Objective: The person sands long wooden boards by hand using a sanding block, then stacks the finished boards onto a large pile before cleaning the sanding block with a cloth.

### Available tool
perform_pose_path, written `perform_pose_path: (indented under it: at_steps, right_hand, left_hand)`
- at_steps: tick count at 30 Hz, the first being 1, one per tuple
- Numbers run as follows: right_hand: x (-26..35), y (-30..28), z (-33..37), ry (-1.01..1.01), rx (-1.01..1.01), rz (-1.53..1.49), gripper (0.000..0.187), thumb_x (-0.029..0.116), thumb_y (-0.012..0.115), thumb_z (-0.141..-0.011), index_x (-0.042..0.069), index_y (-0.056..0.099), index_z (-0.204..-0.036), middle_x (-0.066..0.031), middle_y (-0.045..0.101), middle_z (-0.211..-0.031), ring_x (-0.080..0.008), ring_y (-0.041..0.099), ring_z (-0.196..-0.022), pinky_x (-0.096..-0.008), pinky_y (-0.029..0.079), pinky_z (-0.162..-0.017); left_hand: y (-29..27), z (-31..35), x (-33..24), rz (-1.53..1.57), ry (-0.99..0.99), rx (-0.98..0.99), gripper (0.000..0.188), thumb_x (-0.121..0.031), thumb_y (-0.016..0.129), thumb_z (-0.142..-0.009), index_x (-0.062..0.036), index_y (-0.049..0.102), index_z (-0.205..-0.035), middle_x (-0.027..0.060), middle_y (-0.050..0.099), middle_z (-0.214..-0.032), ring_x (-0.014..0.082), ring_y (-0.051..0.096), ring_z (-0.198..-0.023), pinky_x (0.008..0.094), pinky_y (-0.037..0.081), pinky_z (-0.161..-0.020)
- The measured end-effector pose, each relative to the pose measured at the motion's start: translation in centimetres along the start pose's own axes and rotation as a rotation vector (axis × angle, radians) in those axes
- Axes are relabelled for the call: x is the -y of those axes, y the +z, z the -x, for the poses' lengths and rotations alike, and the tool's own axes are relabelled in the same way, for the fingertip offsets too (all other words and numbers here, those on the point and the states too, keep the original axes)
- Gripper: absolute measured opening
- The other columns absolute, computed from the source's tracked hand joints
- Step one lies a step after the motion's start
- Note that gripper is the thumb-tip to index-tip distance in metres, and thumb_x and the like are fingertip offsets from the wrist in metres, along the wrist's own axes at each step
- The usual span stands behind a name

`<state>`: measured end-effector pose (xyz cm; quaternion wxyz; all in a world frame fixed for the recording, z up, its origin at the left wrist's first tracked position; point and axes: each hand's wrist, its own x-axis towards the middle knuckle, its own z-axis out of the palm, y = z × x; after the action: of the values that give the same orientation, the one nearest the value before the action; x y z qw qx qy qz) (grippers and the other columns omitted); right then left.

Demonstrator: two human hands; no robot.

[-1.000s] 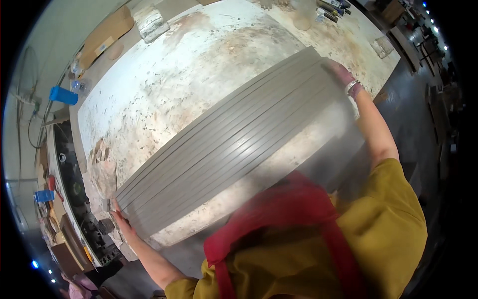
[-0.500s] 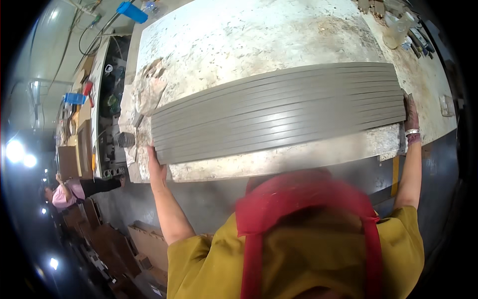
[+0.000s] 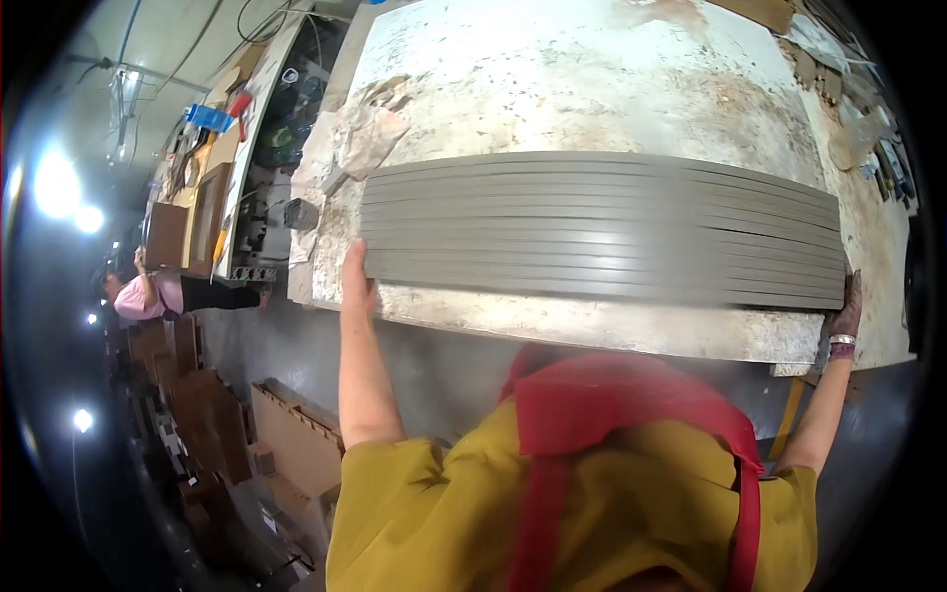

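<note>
A row of long, narrow grey strips (image 3: 552, 229) lies side by side across the worktable (image 3: 552, 321), running left to right. Against their left ends rests my left hand (image 3: 357, 279), closed along the near corner, one digit pointing away from me. My right hand (image 3: 846, 306), darkened at the fingers and with bands at the wrist, is closed around the right ends near the front corner. The strips sit between both hands. The undersides of the strips and some of my fingers are hidden.
Crumpled paper (image 3: 370, 138) and a small dark block (image 3: 301, 214) lie left of the strips. At the far right stand a clear plastic container (image 3: 858, 138) and loose pieces. A person in pink (image 3: 153, 296) is by a side bench (image 3: 258, 118). Cardboard (image 3: 296, 439) stands at lower left.
The view has swung, so the table and strips appear further right and tilted the other way. Both hands stay at the strip ends; I see no clear shift of the strips on the table.
</note>
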<state>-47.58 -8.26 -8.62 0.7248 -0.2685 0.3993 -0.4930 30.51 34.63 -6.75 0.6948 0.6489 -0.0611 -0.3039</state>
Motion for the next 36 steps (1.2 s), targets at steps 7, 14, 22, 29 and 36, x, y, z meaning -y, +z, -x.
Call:
perform_pose_path:
  at_steps: [7,14,22,29,36]
  right_hand:
    - [-0.9,-8.9,-4.8,-0.3,-0.148,0.654,0.043,0.021,0.035,-0.1,-0.001,0.041,-0.137,-0.0088,0.045,-0.139,-0.0175,0.042,-0.126,-0.0309,0.032,-0.106]
    - [-0.1,-6.6,2.4,-0.114,-0.257,0.383,0.056,0.04,0.045,-0.096,-0.001,0.045,-0.134,-0.0091,0.051,-0.133,-0.0195,0.047,-0.122,-0.0306,0.035,-0.103]
    - [5.8,4.6,7.0,0.608,-0.226,0.595,0.074,0.066,0.055,-0.079,0.002,0.061,-0.115,-0.0133,0.063,-0.109,-0.0234,0.061,-0.093,-0.0357,0.047,-0.086]
    - [5.1,-3.0,-0.7,0.514,-0.36,1.134,0.07,0.071,0.06,-0.072,0.003,0.063,-0.092,-0.0073,0.057,-0.082,-0.0186,0.055,-0.074,-0.0308,0.045,-0.065]
    - [5.8,-3.9,-3.1,0.3,-0.261,1.173,0.071,0.061,0.059,-0.08,-0.002,0.056,-0.113,-0.0122,0.057,-0.104,-0.0237,0.054,-0.098,-0.0344,0.043,-0.085]
  left_hand:
    - [2.4,0.3,-0.7,-0.088,0.013,-0.094,0.042,-0.027,0.057,-0.091,0.0035,0.056,-0.119,0.0109,0.059,-0.116,0.0203,0.055,-0.105,0.0315,0.043,-0.092]
    - [-0.4,2.9,-2.3,-0.213,-0.135,-0.217,0.037,-0.026,0.059,-0.09,0.0009,0.06,-0.115,0.0104,0.063,-0.111,0.0203,0.059,-0.099,0.033,0.046,-0.087]
    - [0.1,2.4,-6.6,-0.562,-0.496,-0.144,0.046,-0.035,0.057,-0.088,0.0025,0.056,-0.113,0.0127,0.06,-0.11,0.0244,0.057,-0.1,0.0369,0.046,-0.086]
    - [2.3,-3.1,-7.3,-0.676,-0.644,-0.056,0.061,-0.05,0.051,-0.088,0.0046,0.053,-0.116,0.0186,0.056,-0.115,0.0278,0.055,-0.1,0.0405,0.045,-0.087]
    - [0.9,-4.3,-8.2,-0.722,-0.621,0.082,0.074,-0.055,0.049,-0.088,0.0103,0.048,-0.122,0.0203,0.054,-0.119,0.0272,0.053,-0.106,0.0393,0.043,-0.092]
